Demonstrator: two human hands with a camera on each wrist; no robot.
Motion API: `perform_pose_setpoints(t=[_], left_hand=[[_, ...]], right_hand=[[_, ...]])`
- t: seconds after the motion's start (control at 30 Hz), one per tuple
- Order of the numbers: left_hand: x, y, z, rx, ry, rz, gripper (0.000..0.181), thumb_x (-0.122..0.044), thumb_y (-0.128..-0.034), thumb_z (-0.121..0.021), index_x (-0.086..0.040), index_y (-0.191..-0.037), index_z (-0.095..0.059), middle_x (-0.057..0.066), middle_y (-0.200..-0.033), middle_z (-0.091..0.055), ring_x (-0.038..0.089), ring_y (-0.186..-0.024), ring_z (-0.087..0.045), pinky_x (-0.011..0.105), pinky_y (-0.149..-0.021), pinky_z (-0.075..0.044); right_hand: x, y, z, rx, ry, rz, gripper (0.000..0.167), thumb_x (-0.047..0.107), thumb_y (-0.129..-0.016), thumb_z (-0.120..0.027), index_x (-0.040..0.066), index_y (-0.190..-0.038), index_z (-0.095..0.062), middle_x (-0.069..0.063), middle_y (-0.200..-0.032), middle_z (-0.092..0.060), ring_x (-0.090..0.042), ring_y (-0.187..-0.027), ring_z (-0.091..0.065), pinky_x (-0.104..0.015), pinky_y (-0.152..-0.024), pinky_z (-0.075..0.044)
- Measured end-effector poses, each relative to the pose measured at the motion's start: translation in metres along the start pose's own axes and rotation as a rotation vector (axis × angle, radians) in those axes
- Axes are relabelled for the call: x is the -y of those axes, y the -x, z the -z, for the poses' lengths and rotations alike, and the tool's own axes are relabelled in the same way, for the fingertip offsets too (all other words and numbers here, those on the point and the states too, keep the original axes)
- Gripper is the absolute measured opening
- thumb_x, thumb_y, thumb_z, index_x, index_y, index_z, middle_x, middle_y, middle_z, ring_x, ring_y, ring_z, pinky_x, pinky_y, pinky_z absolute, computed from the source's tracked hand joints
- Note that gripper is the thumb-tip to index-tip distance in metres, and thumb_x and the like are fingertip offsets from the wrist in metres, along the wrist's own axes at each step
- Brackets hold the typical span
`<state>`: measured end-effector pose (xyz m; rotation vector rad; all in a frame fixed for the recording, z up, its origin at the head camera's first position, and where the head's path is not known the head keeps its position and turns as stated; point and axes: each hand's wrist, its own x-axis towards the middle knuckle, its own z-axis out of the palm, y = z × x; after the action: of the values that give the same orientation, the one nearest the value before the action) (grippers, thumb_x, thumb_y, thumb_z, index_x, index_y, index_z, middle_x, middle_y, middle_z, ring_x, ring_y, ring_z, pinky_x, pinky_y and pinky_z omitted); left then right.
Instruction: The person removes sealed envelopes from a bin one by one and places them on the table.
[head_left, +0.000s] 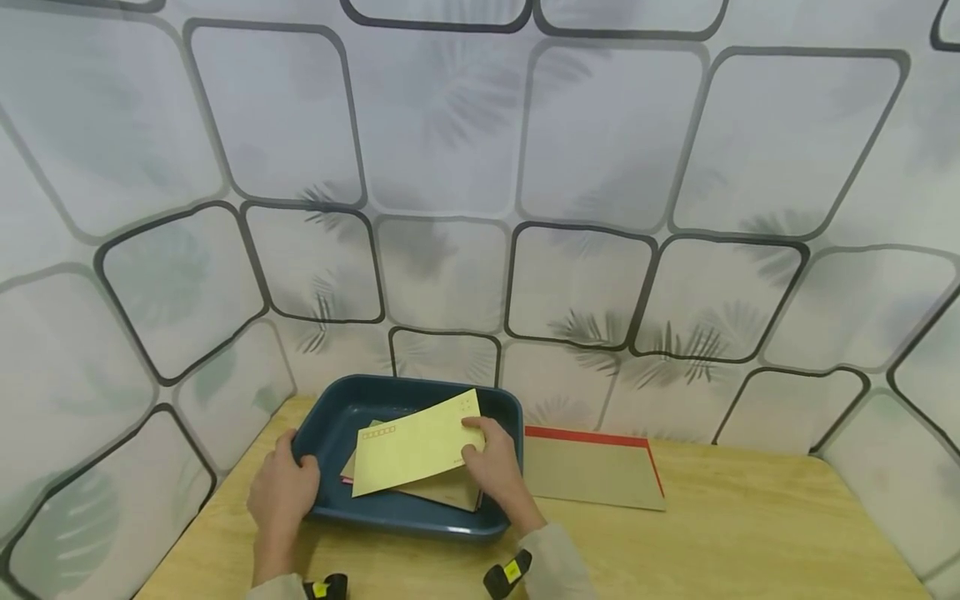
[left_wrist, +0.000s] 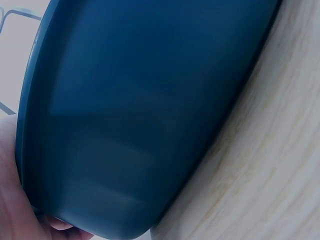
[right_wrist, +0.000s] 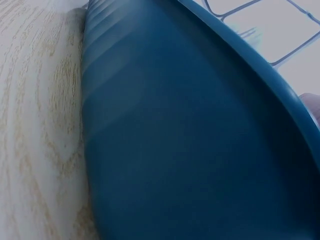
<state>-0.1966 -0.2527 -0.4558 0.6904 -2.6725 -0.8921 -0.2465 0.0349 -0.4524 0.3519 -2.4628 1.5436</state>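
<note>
A dark blue plastic tray (head_left: pixel 408 523) stands on the table. Its left rim is held by my left hand (head_left: pixel 283 487); in the left wrist view, fingers (left_wrist: pixel 62 225) curl around the tray's edge. Over the tray, my right hand (head_left: pixel 495 467) pinches a pale yellow envelope (head_left: pixel 408 450) by its right end, thumb and fingers on it. The envelope has a row of small red boxes printed at its upper left and is tilted. Beneath it in the tray lie brown envelopes (head_left: pixel 450 490), mostly covered, with a bit of red showing at their left. The right wrist view shows mainly the tray's outer wall (right_wrist: pixel 190 125).
Right of the tray, a brown envelope (head_left: pixel 592 472) lies on the wooden table (head_left: pixel 750 525), with red showing along its top and right edges. A patterned cloth wall (head_left: pixel 450 275) rises behind the table and along its sides.
</note>
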Motion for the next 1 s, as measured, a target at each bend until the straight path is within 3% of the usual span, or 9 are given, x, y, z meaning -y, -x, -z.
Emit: perform_pose_setpoints(t=[0.3, 0.67, 0.9, 1.0], left_hand=[[-0.0015, 0.0005, 0.0013, 0.004, 0.003, 0.006, 0.055, -0.019, -0.0958, -0.04, -0.004, -0.148, -0.035, 0.034, -0.131, -0.05, 0.053, -0.109, -0.054, 0.065, -0.079, -0.044], [-0.0016, 0.0009, 0.0017, 0.0, 0.004, 0.015, 0.055, -0.02, -0.0955, -0.04, -0.005, -0.148, -0.036, 0.034, -0.131, -0.051, 0.053, -0.109, -0.055, 0.064, -0.078, -0.044], [-0.0021, 0.0017, 0.0025, -0.008, 0.004, 0.019, 0.055, -0.02, -0.0954, -0.04, -0.006, -0.148, -0.037, 0.034, -0.13, -0.052, 0.054, -0.109, -0.054, 0.065, -0.078, -0.044], [-0.0024, 0.0022, 0.0016, -0.005, 0.004, 0.019, 0.055, -0.02, -0.0953, -0.04, -0.006, -0.148, -0.037, 0.033, -0.13, -0.052, 0.054, -0.109, -0.054, 0.064, -0.078, -0.044]], right_hand=[[0.0032, -0.0012, 0.001, -0.005, -0.027, 0.002, 0.047, -0.004, -0.077, -0.057, 0.0, -0.123, -0.065, -0.017, -0.124, -0.064, -0.027, -0.104, -0.058, -0.041, -0.088, -0.049], [0.0039, -0.0006, 0.0002, -0.036, -0.045, 0.005, 0.05, -0.004, -0.078, -0.055, 0.004, -0.126, -0.065, -0.012, -0.126, -0.064, -0.024, -0.114, -0.058, -0.042, -0.095, -0.047], [0.0042, -0.0002, 0.002, -0.105, -0.102, 0.058, 0.049, -0.006, -0.079, -0.054, 0.005, -0.124, -0.066, -0.013, -0.125, -0.065, -0.02, -0.099, -0.058, -0.027, -0.079, -0.049], [0.0023, 0.0002, 0.0042, -0.13, -0.142, 0.069, 0.048, -0.008, -0.081, -0.053, 0.006, -0.125, -0.066, -0.012, -0.124, -0.065, -0.013, -0.077, -0.059, -0.021, -0.062, -0.047]])
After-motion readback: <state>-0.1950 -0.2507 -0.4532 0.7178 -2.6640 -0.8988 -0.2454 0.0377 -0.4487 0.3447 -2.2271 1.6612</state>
